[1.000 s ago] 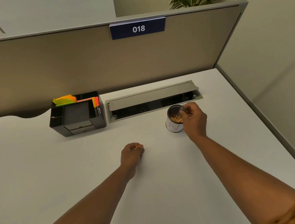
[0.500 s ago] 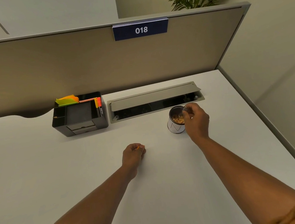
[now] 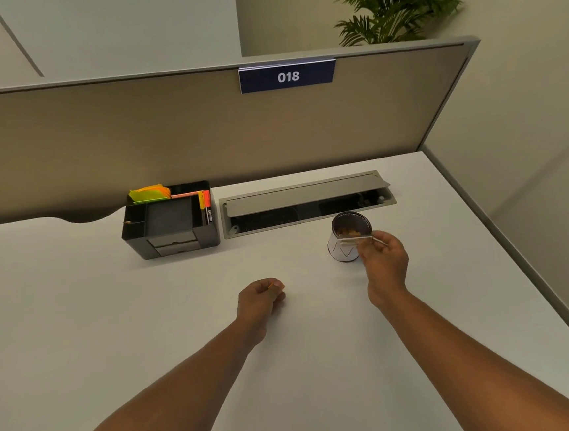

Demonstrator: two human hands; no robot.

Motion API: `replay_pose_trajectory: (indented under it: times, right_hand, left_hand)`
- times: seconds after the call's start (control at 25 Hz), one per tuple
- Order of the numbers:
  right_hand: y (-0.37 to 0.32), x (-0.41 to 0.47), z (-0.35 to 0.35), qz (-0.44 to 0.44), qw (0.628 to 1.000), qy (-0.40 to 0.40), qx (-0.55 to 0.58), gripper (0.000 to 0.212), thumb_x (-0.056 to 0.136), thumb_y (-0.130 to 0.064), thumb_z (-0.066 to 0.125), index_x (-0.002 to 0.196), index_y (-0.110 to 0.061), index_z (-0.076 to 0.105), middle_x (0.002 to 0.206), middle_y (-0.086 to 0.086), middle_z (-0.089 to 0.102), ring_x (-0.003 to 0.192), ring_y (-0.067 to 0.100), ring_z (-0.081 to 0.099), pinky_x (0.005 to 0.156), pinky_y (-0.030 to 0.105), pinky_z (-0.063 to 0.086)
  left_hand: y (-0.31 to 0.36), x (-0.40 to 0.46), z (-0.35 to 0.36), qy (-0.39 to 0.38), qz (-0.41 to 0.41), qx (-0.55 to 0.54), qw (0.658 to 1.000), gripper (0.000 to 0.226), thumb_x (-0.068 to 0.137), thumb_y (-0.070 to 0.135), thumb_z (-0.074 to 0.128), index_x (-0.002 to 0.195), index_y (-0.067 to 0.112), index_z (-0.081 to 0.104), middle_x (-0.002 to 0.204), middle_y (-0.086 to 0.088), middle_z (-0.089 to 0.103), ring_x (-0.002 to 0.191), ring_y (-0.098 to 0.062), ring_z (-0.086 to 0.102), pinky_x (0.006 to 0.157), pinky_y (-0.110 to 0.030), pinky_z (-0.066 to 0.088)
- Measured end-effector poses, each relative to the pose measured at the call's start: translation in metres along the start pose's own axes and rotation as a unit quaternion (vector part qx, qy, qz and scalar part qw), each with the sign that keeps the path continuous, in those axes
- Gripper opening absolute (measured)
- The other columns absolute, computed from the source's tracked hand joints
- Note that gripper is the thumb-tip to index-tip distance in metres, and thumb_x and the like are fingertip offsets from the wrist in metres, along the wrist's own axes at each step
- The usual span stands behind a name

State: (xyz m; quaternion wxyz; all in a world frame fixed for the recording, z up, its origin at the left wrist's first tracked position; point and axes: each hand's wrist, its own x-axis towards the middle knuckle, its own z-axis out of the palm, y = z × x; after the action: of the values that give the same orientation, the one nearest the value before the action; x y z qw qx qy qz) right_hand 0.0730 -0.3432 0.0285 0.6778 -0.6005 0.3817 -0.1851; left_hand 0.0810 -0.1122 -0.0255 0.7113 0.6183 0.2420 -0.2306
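A small white cup point(image 3: 340, 252) with a dark inside stands on the white desk point(image 3: 148, 330), holding several orange-brown bits. My right hand point(image 3: 385, 265) is just right of and in front of the cup. It pinches a thin pale stick point(image 3: 356, 241) that lies level across the cup's near rim. My left hand point(image 3: 259, 298) rests curled on the desk, left of the cup and well apart from it. A small orange thing point(image 3: 271, 287) shows between its fingers; I cannot tell what it is.
A black desk organizer point(image 3: 170, 225) with sticky notes and markers stands at the back left. Behind the cup lies a grey cable tray point(image 3: 306, 199) with its lid raised. A beige partition point(image 3: 200, 136) closes the back, and the desk's edge point(image 3: 521, 263) runs down the right.
My right hand has drawn back from the cup's mouth toward me, and the thin stick now shows in its fingers. My left hand has stayed put.
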Motion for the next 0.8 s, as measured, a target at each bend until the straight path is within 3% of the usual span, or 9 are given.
replay_pose_trajectory:
  times: [0.24,0.48,0.8]
  right_hand:
    - [0.022,-0.082,0.01,0.09,0.984,-0.156,0.013,0.027,0.09,-0.004,0.07,0.115,-0.015,0.066,0.109,0.01,0.07,0.1,0.027,0.071,0.085,0.032,0.06]
    - [0.026,-0.146,0.024,0.12,0.957,-0.265,0.008,0.023,0.092,-0.002,0.068,0.114,-0.011,0.067,0.113,0.014,0.07,0.101,0.029,0.072,0.085,0.033,0.06]
    - [0.03,-0.181,0.027,0.131,0.939,-0.318,0.008,0.023,0.09,-0.004,0.071,0.113,-0.011,0.068,0.105,0.015,0.074,0.092,0.029,0.076,0.082,0.034,0.061]
  left_hand:
    - [0.024,-0.057,-0.041,-0.074,0.026,-0.043,0.996,0.02,0.099,0.012,0.06,0.118,0.012,0.067,0.114,-0.009,0.071,0.102,-0.023,0.069,0.086,-0.027,0.057]
    - [0.023,-0.107,-0.078,-0.066,0.078,-0.04,0.994,0.022,0.096,0.007,0.063,0.115,0.017,0.068,0.116,-0.008,0.071,0.107,-0.025,0.07,0.085,-0.024,0.058]
    - [0.015,-0.133,-0.103,-0.045,0.109,-0.056,0.991,0.019,0.091,0.003,0.069,0.109,0.008,0.07,0.109,-0.015,0.074,0.098,-0.026,0.073,0.082,-0.027,0.061]
